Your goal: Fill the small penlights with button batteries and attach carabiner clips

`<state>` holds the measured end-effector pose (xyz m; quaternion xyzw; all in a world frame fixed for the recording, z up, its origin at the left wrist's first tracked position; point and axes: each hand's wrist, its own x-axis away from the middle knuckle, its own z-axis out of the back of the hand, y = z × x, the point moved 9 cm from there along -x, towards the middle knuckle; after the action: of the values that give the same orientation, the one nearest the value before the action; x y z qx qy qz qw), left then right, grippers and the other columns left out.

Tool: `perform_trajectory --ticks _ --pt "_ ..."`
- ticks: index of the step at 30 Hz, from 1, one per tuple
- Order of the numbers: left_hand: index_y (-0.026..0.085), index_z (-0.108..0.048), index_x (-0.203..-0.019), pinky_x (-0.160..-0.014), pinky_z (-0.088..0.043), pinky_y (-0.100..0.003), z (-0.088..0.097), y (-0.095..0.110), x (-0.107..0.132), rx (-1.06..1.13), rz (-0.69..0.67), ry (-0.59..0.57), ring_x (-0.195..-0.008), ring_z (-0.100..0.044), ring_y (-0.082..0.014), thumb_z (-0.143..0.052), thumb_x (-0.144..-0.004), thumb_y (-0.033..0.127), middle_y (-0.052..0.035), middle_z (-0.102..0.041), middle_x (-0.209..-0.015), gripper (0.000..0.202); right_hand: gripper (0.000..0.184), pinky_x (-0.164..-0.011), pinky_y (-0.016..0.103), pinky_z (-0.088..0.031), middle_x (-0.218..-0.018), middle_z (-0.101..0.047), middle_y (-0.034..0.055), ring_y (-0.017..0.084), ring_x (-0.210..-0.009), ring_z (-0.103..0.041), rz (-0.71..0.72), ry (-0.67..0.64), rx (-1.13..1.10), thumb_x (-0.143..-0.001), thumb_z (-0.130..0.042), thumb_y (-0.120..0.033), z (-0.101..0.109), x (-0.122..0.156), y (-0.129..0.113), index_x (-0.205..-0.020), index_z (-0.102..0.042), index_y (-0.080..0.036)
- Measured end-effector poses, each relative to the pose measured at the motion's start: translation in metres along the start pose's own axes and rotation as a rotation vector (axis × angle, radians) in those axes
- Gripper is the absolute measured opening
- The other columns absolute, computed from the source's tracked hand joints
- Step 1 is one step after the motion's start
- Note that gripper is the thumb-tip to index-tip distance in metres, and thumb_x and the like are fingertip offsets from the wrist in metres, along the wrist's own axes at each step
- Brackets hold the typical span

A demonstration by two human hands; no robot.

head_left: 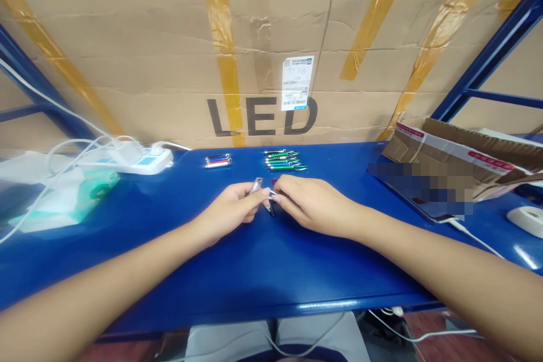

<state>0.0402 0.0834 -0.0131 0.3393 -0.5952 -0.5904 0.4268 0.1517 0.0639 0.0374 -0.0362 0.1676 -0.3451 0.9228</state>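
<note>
My left hand [235,207] and my right hand [311,203] meet at the middle of the blue table [254,271]. The left fingers are closed round a small silver pen-like part [256,185]. The right fingers pinch a dark, thin piece [271,203] that touches it, with a bit of red showing at the knuckles. Behind the hands lie a row of green pens [285,160] and a smaller group of red and blue pens [218,160].
A large cardboard box marked LED [263,51] stands along the table's back. A white power strip [144,159] with cables and a plastic bag [63,198] lie at the left. An open carton [462,153] and a white tape roll [526,220] are at the right.
</note>
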Motion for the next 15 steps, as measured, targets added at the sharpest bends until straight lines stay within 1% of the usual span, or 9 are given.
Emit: perform_trajectory --ticks 2,4,8,11,15 --pt "0.015 -0.057 -0.075 -0.047 -0.018 -0.022 -0.005 -0.001 0.001 0.096 0.026 -0.032 -0.047 -0.022 -0.0049 -0.072 -0.082 0.049 0.0092 -0.031 -0.057 0.038 0.029 -0.064 0.03 -0.039 -0.087 -0.064 0.0062 0.018 -0.072 -0.056 -0.009 -0.046 0.019 -0.105 -0.035 -0.04 -0.003 0.001 -0.002 -0.094 -0.052 -0.02" --pt "0.015 -0.057 -0.075 -0.047 -0.017 -0.022 -0.009 0.0 0.002 0.119 0.029 -0.054 -0.047 -0.021 -0.0046 -0.073 -0.08 0.05 0.0093 -0.031 -0.056 0.039 0.03 -0.06 0.03 -0.037 -0.085 -0.063 0.0058 0.018 -0.067 -0.054 -0.016 -0.093 0.022 -0.105 -0.033 -0.041 -0.006 0.001 -0.003 -0.093 -0.05 -0.02" --pt "0.015 -0.058 -0.073 -0.047 -0.017 -0.022 -0.01 0.001 0.003 0.091 0.035 -0.059 -0.048 -0.022 -0.0047 -0.073 -0.08 0.052 0.0089 -0.031 -0.056 0.041 0.029 -0.056 0.03 -0.034 -0.085 -0.063 0.0064 0.017 -0.063 -0.054 -0.01 -0.166 0.037 -0.106 -0.028 -0.037 -0.012 0.003 -0.007 -0.097 -0.047 -0.019" --pt "0.015 -0.058 -0.073 -0.047 -0.018 -0.022 -0.01 0.0 0.003 0.066 0.035 -0.062 -0.048 -0.024 -0.005 -0.073 -0.079 0.054 0.0087 -0.032 -0.055 0.042 0.027 -0.056 0.029 -0.033 -0.086 -0.063 0.0073 0.017 -0.063 -0.054 0.0 -0.178 0.054 -0.106 -0.028 -0.037 -0.012 0.003 -0.01 -0.1 -0.046 -0.018" --pt "0.016 -0.059 -0.074 -0.048 -0.021 -0.022 -0.01 0.0 0.003 -0.036 -0.003 -0.08 -0.048 -0.029 -0.0067 -0.069 -0.083 0.054 0.0077 -0.035 -0.053 0.04 0.023 -0.057 0.03 -0.034 -0.09 -0.064 0.0087 0.018 -0.066 -0.056 0.001 -0.187 0.067 -0.104 -0.03 -0.033 -0.012 0.003 -0.011 -0.099 -0.046 -0.018"
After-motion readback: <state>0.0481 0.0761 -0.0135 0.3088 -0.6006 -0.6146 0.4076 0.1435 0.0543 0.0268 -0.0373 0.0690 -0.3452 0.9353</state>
